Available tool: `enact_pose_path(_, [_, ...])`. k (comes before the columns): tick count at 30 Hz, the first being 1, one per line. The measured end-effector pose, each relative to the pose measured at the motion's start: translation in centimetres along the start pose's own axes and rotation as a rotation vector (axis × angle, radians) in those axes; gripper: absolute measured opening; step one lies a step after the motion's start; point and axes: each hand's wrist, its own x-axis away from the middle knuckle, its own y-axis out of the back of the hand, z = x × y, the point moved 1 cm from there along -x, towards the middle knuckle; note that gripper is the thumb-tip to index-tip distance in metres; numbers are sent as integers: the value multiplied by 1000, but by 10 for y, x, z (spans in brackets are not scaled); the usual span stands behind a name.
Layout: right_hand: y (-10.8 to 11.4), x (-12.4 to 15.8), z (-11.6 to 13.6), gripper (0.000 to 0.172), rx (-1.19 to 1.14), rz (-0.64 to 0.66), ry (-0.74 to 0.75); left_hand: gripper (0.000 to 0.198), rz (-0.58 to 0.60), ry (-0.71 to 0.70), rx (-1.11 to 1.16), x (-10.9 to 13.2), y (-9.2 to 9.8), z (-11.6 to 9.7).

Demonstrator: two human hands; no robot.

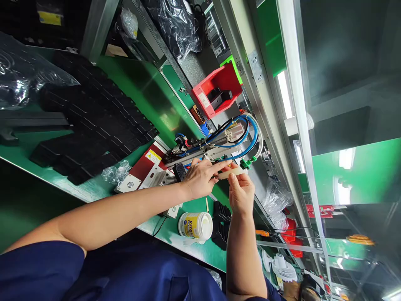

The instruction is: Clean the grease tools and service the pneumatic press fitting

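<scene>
A pale, flat strip [233,172] is held up between my two hands, above the green workbench [191,207]. My right hand [242,193] pinches it, with the thumb lying across its near side. At the strip's left end, my left hand [202,177] is closed round it, and the index finger reaches along its upper edge; part of that grip is hidden. Just behind my hands stands a metal fixture [158,177] with a black knob [179,171]. Blue air hoses [247,140] loop beyond my fingertips.
A white tub with a yellow label [196,225] stands on the bench near my body. Black ribbed plastic parts [97,121] are piled at left. A red bin [217,92] with black pieces sits on the shelf above. A metal post [250,62] runs along the right.
</scene>
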Motion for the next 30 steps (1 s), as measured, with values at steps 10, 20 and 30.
enact_pose_path(10, [-13, 6, -10, 23, -18, -160, 86, 66, -6, -1, -9, 3, -2, 2])
enact_pose_path(20, [12, -5, 7, 30, -19, 164, -66, 69, 1, -11, -33, 1, -1, 0])
enact_pose_path(30, [-14, 7, -9, 27, 23, -224, 98, 69, 3, -13, -30, 2, -1, 2])
